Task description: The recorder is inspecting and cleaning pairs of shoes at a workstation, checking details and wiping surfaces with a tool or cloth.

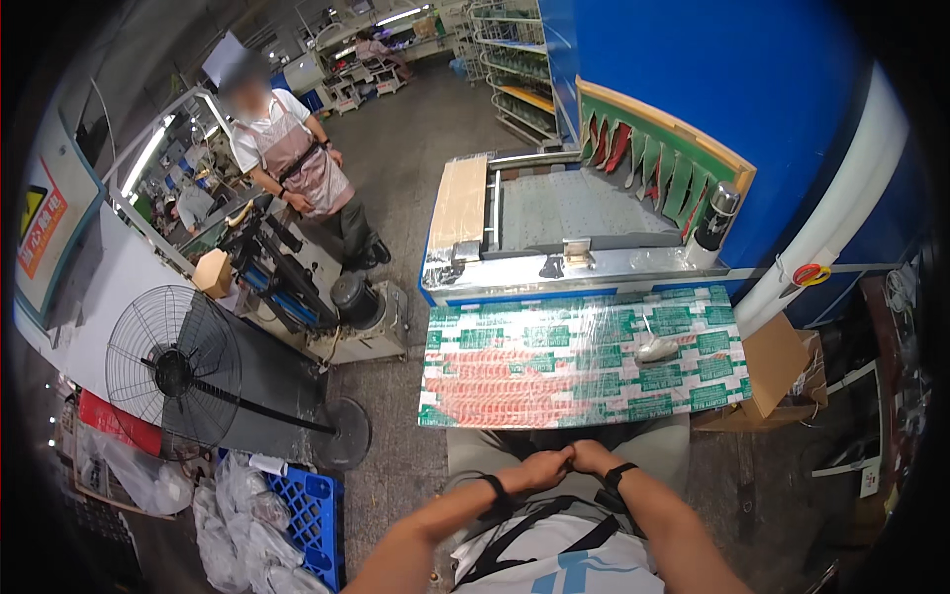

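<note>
My left hand and my right hand meet in front of my lap, just off the near edge of the table. Both have their fingers curled and pressed together, touching at the fingertips. Anything small between them is hidden. Ahead of them lies the tabletop, covered in a green, white and red printed sheet under clear film. On its right part rests a small pale, shiny bundle, too indistinct to name. Neither hand touches the table.
Beyond the table stands a blue machine with a grey conveyor belt and a strip curtain. A floor fan and a blue plastic pallet are at left, a cardboard box at right. Another person stands beyond the fan.
</note>
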Motion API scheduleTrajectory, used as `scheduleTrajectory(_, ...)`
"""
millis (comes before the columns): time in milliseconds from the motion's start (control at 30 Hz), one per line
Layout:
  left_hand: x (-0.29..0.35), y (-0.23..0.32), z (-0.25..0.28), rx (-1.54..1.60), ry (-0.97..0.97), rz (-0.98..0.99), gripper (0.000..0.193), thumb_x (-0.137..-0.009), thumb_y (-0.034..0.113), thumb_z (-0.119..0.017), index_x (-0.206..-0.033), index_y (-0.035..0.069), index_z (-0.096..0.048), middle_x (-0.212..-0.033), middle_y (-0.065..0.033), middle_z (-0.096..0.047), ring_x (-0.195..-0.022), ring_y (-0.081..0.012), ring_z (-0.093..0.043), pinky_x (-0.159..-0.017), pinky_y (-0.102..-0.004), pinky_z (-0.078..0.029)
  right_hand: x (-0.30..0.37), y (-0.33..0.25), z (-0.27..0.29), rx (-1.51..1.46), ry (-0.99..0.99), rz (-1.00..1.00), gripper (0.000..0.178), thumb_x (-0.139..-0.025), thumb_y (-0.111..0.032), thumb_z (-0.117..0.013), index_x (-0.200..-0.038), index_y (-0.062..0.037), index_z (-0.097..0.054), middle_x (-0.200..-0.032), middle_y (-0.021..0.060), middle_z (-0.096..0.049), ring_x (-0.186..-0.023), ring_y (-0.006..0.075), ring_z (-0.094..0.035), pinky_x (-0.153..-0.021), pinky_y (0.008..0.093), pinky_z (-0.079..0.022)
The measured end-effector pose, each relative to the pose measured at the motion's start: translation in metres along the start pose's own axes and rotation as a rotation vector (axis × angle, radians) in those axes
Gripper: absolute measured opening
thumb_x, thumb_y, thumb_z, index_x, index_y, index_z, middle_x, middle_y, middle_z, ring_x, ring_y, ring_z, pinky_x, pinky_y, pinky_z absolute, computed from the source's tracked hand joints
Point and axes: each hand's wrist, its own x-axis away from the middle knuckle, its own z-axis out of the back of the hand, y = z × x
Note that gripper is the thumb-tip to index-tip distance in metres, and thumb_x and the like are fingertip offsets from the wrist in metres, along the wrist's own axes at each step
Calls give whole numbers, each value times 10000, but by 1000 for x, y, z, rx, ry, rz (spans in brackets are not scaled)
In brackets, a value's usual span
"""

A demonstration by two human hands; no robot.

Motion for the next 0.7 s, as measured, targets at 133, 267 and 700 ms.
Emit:
scheduleTrajectory(133,-22,-26,-20,155,-16,444,446,-969,149,-609,-1394,29,-669,-1217,-319,-737,-1169,-461,-714,-1005,-515,-566,17,0,10,-66,20,-241,385,-920,-344,-699,-1173,-79,-818,-1181,270,-769,-1135,458,-726,-998,512,-572)
scheduleTrajectory(267,-23,-63,-39,388,238,346,402,-1008,199,-652,-1349,-4,-716,-1165,-197,-798,-1056,-283,-767,-929,-418,-583,24,-9,24,-363,215,-201,387,-939,-357,-667,-1196,-113,-822,-1217,251,-768,-1173,446,-715,-1038,495,-557)
scheduleTrajectory(700,-33,-89,-47,643,296,537,505,-990,251,-692,-1381,-69,-693,-1320,-230,-760,-1245,-334,-720,-1073,-393,-528,20,-4,21,-348,153,-205,429,-933,-356,-675,-1227,-70,-803,-1214,240,-773,-1156,435,-724,-1027,486,-566)
